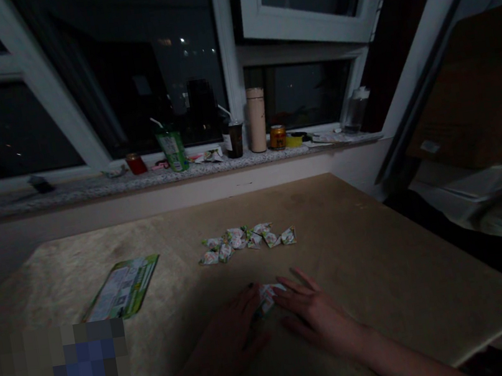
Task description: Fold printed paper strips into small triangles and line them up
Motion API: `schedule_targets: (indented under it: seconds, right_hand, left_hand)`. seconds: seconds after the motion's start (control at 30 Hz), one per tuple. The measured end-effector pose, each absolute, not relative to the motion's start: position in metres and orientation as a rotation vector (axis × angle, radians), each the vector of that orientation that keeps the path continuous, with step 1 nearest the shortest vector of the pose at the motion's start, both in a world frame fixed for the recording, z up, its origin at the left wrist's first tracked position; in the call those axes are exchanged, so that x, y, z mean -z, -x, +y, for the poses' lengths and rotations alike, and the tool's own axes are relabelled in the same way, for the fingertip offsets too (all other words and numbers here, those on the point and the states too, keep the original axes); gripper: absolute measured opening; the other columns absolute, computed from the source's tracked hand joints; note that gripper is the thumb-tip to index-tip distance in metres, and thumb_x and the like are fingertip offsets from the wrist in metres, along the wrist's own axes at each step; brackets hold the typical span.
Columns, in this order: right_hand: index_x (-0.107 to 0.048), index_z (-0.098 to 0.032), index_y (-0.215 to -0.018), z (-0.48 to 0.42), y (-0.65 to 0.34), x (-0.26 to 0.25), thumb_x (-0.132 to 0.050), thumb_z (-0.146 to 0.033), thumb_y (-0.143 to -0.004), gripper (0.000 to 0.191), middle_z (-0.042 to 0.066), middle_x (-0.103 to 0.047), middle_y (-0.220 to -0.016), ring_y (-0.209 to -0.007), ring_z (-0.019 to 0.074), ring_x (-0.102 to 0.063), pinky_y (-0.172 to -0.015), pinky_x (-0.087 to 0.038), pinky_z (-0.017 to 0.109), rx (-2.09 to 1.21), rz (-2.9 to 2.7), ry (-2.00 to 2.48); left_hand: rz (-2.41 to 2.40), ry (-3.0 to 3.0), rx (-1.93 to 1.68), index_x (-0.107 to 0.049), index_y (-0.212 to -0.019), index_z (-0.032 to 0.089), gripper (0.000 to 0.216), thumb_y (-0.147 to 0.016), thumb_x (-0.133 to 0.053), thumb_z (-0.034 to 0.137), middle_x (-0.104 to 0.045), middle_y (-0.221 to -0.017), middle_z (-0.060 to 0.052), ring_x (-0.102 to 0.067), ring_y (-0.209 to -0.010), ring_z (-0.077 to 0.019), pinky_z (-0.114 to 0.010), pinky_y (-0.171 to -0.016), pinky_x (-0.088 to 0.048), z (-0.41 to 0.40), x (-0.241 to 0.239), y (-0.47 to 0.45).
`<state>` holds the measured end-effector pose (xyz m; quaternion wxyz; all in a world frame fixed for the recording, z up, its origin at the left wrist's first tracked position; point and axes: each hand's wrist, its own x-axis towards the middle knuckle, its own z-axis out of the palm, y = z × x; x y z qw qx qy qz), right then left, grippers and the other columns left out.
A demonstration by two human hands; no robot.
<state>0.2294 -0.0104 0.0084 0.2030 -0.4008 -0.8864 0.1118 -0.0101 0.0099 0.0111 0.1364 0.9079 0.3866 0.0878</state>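
Both my hands rest on the tan table [382, 244] near its front edge, meeting over a small white and green printed wrapper [267, 295]. My left hand [233, 335] has its fingers curled against the wrapper's left side. My right hand [310, 311] pinches the wrapper's right side with thumb and forefinger while its other fingers lie stretched out. Farther back at the table's middle lies a row of several small folded triangular packets [247, 240] in the same print. The room is dim.
A flat green and white printed bag [122, 289] lies on the table at the left. The windowsill [67, 191] holds a green cup with a straw [172, 149], a dark cup [234, 139], a tall beige flask [257, 119], small cans and a clear bottle [357, 109]. Dark clutter fills the right.
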Motion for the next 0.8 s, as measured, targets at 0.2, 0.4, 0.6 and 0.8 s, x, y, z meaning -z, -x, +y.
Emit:
schedule_targets:
  seconds: [0.2, 0.4, 0.6, 0.8]
  right_hand:
    - [-0.056, -0.020, -0.124, -0.014, -0.227, -0.008, -0.048, -0.023, -0.092, 0.033, 0.004, -0.062, -0.124, -0.128, 0.0185, -0.045, -0.117, -0.016, 0.046, -0.237, -2.493, 1.049]
    - [-0.059, -0.021, -0.118, -0.013, -0.228, 0.002, -0.050, -0.024, -0.091, 0.029, 0.004, -0.066, -0.118, -0.123, 0.0184, -0.050, -0.116, -0.021, 0.044, -0.169, -2.451, 1.047]
    - [-0.052, -0.023, -0.130, -0.010, -0.230, -0.003, -0.052, -0.028, -0.090, 0.040, 0.005, -0.055, -0.133, -0.126, 0.0204, -0.047, -0.110, -0.030, 0.044, -0.204, -2.420, 1.148]
    - [-0.057, -0.027, -0.124, -0.009, -0.230, -0.005, -0.053, -0.030, -0.091, 0.034, 0.003, -0.059, -0.128, -0.124, 0.0230, -0.048, -0.108, -0.030, 0.048, -0.322, -2.420, 1.199]
  left_hand:
    - [1.135, -2.619, -0.292, -0.040, -0.136, 0.022, 0.051, -0.088, -0.054, 0.031, -0.049, -0.138, -0.009, -0.051, -0.121, -0.0256, -0.040, -0.099, -0.042, 0.016, -0.003, 0.011]
    - [1.107, -2.730, -0.324, -0.056, -0.123, 0.022, 0.033, -0.091, -0.050, 0.028, -0.060, -0.125, -0.006, -0.056, -0.113, -0.0241, -0.040, -0.099, -0.042, 0.018, -0.012, 0.008]
    - [1.091, -2.653, -0.363, -0.058, -0.123, 0.023, 0.033, -0.091, -0.050, 0.021, -0.062, -0.122, -0.003, -0.055, -0.111, -0.0220, -0.038, -0.097, -0.044, 0.019, -0.012, 0.011]
    - [1.022, -2.516, -0.451, -0.058, -0.122, 0.024, 0.036, -0.088, -0.050, 0.016, -0.062, -0.122, -0.002, -0.053, -0.113, -0.0193, -0.035, -0.098, -0.043, 0.019, -0.017, 0.012]
